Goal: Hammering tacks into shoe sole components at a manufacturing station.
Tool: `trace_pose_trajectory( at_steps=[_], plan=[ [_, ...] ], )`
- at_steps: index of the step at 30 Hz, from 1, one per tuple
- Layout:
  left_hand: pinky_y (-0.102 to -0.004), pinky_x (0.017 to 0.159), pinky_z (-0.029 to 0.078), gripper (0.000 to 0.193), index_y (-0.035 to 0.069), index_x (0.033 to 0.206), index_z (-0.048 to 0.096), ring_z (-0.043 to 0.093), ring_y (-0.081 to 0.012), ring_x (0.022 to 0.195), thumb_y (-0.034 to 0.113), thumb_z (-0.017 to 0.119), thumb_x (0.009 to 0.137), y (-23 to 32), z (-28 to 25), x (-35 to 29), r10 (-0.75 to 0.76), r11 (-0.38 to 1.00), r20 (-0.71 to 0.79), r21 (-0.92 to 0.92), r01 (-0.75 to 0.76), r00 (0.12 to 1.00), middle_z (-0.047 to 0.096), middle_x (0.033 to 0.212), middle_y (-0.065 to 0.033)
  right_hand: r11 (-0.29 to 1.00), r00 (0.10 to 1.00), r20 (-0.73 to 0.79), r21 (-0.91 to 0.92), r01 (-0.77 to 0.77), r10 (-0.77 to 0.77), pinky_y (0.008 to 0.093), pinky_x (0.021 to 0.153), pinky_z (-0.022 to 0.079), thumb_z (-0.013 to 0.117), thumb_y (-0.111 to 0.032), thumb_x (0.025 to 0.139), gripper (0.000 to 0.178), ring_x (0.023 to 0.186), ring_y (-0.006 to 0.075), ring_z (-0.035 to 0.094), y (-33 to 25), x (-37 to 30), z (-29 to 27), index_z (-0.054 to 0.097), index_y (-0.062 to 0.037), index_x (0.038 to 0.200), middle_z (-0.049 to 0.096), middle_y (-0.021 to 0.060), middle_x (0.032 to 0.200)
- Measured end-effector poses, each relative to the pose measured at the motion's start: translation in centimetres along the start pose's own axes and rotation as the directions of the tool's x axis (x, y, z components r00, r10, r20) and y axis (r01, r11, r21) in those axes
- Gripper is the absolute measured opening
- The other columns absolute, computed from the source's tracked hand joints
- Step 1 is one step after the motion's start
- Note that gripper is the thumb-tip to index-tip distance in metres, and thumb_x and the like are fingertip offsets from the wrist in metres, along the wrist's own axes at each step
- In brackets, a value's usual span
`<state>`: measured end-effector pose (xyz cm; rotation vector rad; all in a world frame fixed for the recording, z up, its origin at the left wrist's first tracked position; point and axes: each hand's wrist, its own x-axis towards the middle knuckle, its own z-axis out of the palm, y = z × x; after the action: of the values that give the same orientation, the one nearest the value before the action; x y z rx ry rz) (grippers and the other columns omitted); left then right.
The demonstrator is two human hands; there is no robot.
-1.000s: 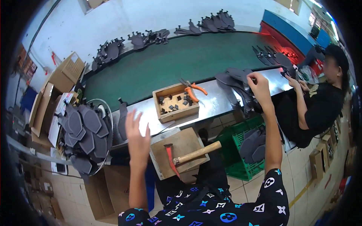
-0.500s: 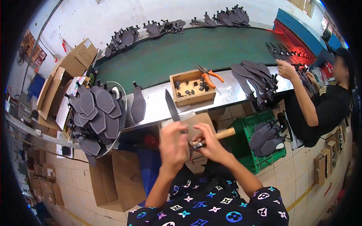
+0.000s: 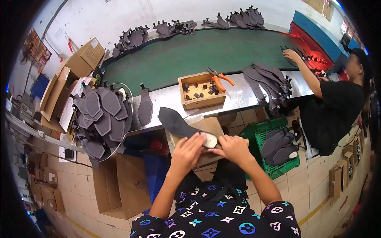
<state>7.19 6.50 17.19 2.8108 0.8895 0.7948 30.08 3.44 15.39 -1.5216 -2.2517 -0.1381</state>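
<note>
A dark grey shoe sole [image 3: 172,123] with a white heel pad [image 3: 210,141] is held slantwise over the work board, toe end up to the left. My left hand [image 3: 187,151] has its fingers over the sole's narrow part, next to the pad. At the heel end, my right hand [image 3: 236,150] closes on the edge with its thumb below. The tip of a wooden hammer handle [image 3: 247,141] pokes out beyond my right hand; the rest is hidden, and whether that hand also grips it is unclear. Beneath lies a brown work board [image 3: 212,123].
A wooden box [image 3: 203,104] of small black pieces stands on the metal ledge, orange-handled pliers [image 3: 223,80] on its rim. Soles fill a round rack [image 3: 104,119] at left and a green crate [image 3: 274,172] at right. A co-worker [image 3: 333,99] sits beside the green conveyor [image 3: 190,55].
The sole has turned from edge-on to show its broad face and white heel pad. My left hand has settled onto it. The hammer head is now hidden. The co-worker's arm has reached toward the conveyor.
</note>
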Motion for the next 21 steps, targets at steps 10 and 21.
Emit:
trace_pose_trajectory(
  at_steps=[10,21],
  plan=[
    [-0.0322,0.077,0.051,0.026,0.001,0.11,0.064,0.066,-0.0229,0.087,-0.008,0.063,0.085,-1.7,-6.4,4.0,-0.463,0.883,-0.476,-0.177,0.435,0.747,0.067,0.089,-0.0129,0.951,0.946,-0.131,0.135,-0.278,0.295,0.0362,0.045,0.045,0.069,-0.051,0.087,0.051,0.048,0.0259,0.059,-0.5,-3.5,-1.9,0.056,-0.01,0.059,0.058,0.0071,0.055],
    [-0.0388,0.093,0.044,0.052,-0.001,0.131,0.058,0.06,-0.0315,0.102,0.023,0.075,0.087,-5.3,1.8,2.5,-0.567,0.819,-0.178,-0.022,0.573,0.804,0.063,0.111,-0.018,0.273,0.605,-0.015,0.901,-0.337,0.796,0.0241,0.049,0.038,0.075,-0.025,0.089,0.026,0.051,0.0064,0.05,-1.1,-11.3,-4.6,0.068,0.0003,0.093,0.052,-0.0015,0.057]
  ],
)
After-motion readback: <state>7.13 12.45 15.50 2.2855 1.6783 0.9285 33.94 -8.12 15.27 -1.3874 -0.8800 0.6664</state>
